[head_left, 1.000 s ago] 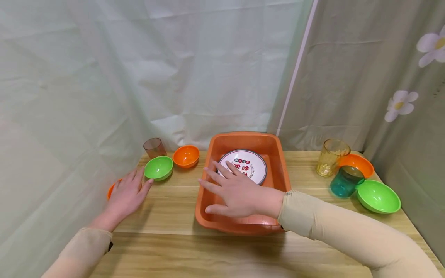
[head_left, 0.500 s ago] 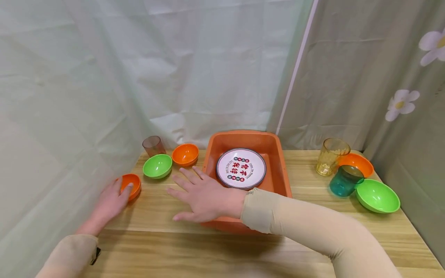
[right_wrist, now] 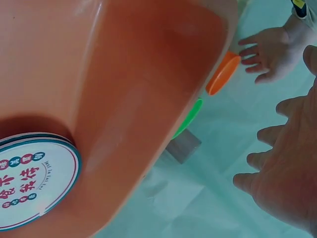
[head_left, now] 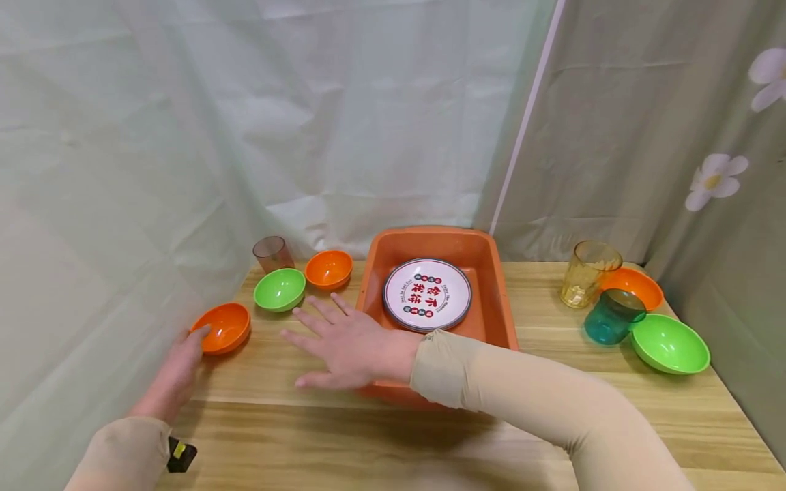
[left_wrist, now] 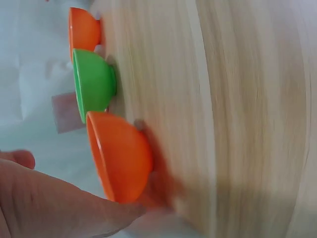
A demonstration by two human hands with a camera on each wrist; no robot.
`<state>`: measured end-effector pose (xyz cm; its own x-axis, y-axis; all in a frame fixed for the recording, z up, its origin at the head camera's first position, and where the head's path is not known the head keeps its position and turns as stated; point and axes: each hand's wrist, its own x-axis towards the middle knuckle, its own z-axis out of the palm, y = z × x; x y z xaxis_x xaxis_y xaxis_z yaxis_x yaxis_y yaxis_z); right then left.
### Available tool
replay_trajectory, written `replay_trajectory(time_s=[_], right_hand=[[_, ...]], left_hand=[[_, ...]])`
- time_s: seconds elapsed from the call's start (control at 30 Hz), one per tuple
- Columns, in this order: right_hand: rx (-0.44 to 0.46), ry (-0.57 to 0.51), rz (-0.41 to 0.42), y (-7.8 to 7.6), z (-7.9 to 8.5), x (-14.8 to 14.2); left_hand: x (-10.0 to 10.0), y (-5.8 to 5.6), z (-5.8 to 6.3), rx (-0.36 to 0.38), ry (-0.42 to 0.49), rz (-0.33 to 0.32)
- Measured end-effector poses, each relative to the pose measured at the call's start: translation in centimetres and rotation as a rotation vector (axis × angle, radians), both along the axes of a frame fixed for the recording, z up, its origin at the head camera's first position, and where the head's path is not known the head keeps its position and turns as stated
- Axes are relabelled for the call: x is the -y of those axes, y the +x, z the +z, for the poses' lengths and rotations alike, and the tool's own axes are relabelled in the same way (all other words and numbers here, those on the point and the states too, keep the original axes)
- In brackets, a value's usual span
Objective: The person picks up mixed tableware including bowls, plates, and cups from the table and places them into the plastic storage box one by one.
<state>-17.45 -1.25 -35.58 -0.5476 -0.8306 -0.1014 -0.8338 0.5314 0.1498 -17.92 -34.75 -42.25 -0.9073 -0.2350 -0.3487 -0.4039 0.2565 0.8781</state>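
My left hand (head_left: pixel 175 368) is at the near left side of an orange bowl (head_left: pixel 226 329), its thumb overlapping the rim in the head view. Seen from the right wrist, that hand's fingers (right_wrist: pixel 257 58) are spread and extended, tips right at the bowl's edge. The bowl (left_wrist: pixel 124 156) stands upright on the table. My right hand (head_left: pixel 353 348) holds nothing; its fingers are spread, palm down, over the left wall of an orange-brown basin (head_left: pixel 500 307). Inside the basin lies a small stack of white plates (head_left: pixel 428 294) with red lettering.
Back left stand a green bowl (head_left: pixel 280 290), another orange bowl (head_left: pixel 329 269) and a brownish cup (head_left: pixel 273 254). At right are a yellow cup (head_left: pixel 586 273), a teal cup (head_left: pixel 613 317), an orange bowl (head_left: pixel 638 288) and a green bowl (head_left: pixel 669 344). Curtains (head_left: pixel 368 123) surround the table.
My left hand has drawn back to the lower left, uncovering more of the orange bowl beside it. The right hand has moved left from over the plates to the basin's left wall.
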Motion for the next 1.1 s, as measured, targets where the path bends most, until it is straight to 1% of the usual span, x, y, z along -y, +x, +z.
replay_trajectory(time_s=[0.03, 0.07, 0.13, 0.17, 0.27, 0.3, 0.37, 0.47, 0.57, 0.63, 0.73, 0.87, 0.97, 1.0, 1.1], right_hand=[[-0.005, 0.004, -0.002, -0.1, -0.1, 0.0], [-0.009, 0.009, -0.005, -0.2, -0.1, -0.1], [-0.014, 0.015, -0.009, -0.3, -0.2, -0.1], [-0.018, 0.017, -0.01, -0.3, -0.3, -0.1], [-0.022, 0.019, -0.011, -0.4, -0.4, 0.0], [-0.021, 0.018, -0.011, -0.5, -0.4, 0.0], [-0.022, 0.017, -0.01, -0.5, -0.4, 0.0], [-0.019, 0.016, -0.011, -0.7, -0.4, 0.1], [-0.014, 0.018, -0.015, -0.8, -0.4, 0.2], [-0.012, 0.02, -0.018, -0.9, -0.4, 0.3], [-0.015, 0.021, -0.026, -1.1, -0.5, 0.4], [-0.008, 0.009, -0.047, -1.4, -0.5, 0.4], [0.0, -0.001, -0.058, -1.6, -0.6, 0.3], [0.004, -0.005, -0.06, -1.7, -0.6, 0.3], [0.009, -0.008, -0.061, -1.9, -0.6, 0.3]], left_hand=[[-0.1, -0.1, -0.2, -0.001, 0.067, 0.048], [-0.1, -0.2, -0.3, 0.004, 0.126, 0.079], [-0.1, -0.3, -0.6, 0.026, 0.289, 0.113], [-0.1, -0.2, -0.8, 0.044, 0.362, 0.141], [-0.1, -0.1, -1.1, 0.113, 0.618, 0.238], [-0.1, -0.1, -1.2, 0.133, 0.69, 0.283], [-0.1, -0.1, -1.4, 0.151, 0.76, 0.365], [0.1, -0.4, -1.8, 0.157, 0.861, 0.409], [0.5, -0.8, -2.2, 0.173, 0.943, 0.434], [0.7, -1.0, -2.4, 0.185, 0.993, 0.469], [0.8, -1.1, -2.5, 0.206, 1.009, 0.522], [0.9, -1.3, -2.6, 0.209, 1.034, 0.555], [1.0, -1.6, -2.7, 0.206, 1.071, 0.576], [1.3, -1.8, -3.1, 0.21, 1.085, 0.583], [1.2, -1.9, -3.1, 0.217, 1.092, 0.599]])
